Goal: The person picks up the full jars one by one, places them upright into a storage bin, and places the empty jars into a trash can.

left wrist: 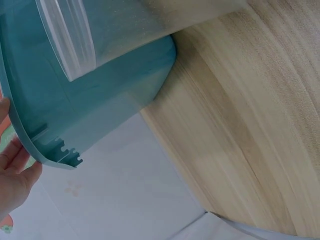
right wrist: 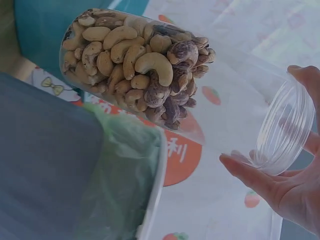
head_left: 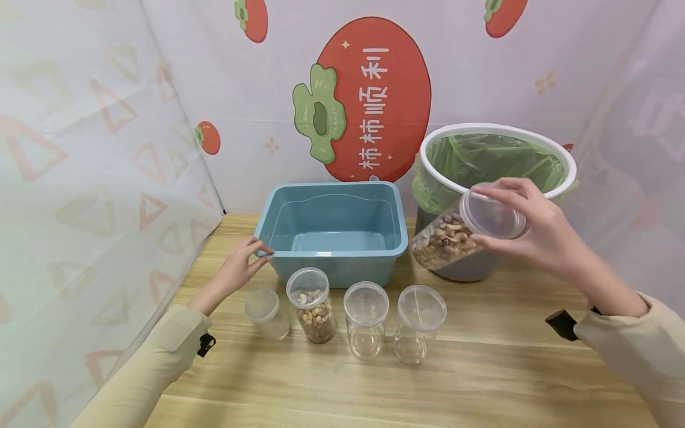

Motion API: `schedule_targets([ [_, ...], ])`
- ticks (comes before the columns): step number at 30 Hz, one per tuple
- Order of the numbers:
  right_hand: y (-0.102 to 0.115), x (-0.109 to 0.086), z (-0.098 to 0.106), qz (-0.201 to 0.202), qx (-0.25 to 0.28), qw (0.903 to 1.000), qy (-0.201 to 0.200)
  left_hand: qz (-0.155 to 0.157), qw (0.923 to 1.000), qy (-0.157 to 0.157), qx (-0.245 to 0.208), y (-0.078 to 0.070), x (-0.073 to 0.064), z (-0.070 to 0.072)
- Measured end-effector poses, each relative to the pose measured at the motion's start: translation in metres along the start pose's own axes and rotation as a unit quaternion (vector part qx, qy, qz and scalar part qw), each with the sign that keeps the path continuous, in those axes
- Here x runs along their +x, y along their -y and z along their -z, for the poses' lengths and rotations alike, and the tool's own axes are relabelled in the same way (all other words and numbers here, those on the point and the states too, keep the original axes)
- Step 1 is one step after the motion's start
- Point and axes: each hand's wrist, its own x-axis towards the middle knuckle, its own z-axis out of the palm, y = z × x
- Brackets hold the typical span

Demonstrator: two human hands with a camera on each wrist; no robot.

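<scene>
My right hand (head_left: 540, 232) grips a clear plastic jar (head_left: 444, 242) by its lidded end, fingers and thumb spread around the rim. The jar is tilted, held in front of the bin. In the right wrist view, cashews and other nuts (right wrist: 130, 60) fill its lower part. My left hand (head_left: 238, 266) pinches the front left rim of a blue-green plastic basin (head_left: 334, 270). In the left wrist view, that basin's corner (left wrist: 30, 142) sits between fingers and thumb. The basin's inside shows no contents.
A row of lidded jars stands before the basin: a small jar (head_left: 267, 318), a jar of nuts (head_left: 316, 321), and two empty jars (head_left: 366, 333) (head_left: 417, 330). A grey bin with a white rim (head_left: 564, 163) and green liner (head_left: 428, 191) stands behind the right hand. Printed cloth surrounds the wooden table (head_left: 321, 392).
</scene>
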Motion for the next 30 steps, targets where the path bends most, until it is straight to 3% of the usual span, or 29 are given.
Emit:
schedule_targets([
  [8,0.008,0.036,-0.002,-0.008,0.004,1.0,-0.001,0.002,1.0,0.0,-0.003,-0.001,0.0,0.0],
  [15,0.006,0.067,-0.023,-0.02,0.025,0.9992,0.025,0.003,1.0,0.001,-0.005,0.0,-0.001,0.0],
  [22,-0.002,0.094,-0.053,-0.069,0.054,0.9925,0.084,0.0,1.0,0.0,-0.007,-0.001,-0.001,0.0],
  [30,-0.013,0.111,-0.087,-0.112,0.073,0.9805,0.144,-0.003,1.0,-0.004,-0.005,-0.001,-0.001,0.0],
])
